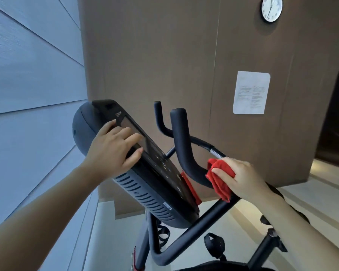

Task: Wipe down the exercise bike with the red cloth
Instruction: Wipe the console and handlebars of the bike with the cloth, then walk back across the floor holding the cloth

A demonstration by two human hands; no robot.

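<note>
The black exercise bike fills the lower middle of the head view, tilted in frame. Its console slants from upper left to lower right, with a dark screen and small buttons. My left hand grips the console's upper left edge, fingers resting on the screen. My right hand presses the bunched red cloth around the right handlebar, where the curved horn meets the crossbar. A second horn rises behind it.
A brown panelled wall stands behind the bike, with a white paper notice and a round clock. Pale blue slatted panels run along the left. A black pedal with strap shows low down above the light floor.
</note>
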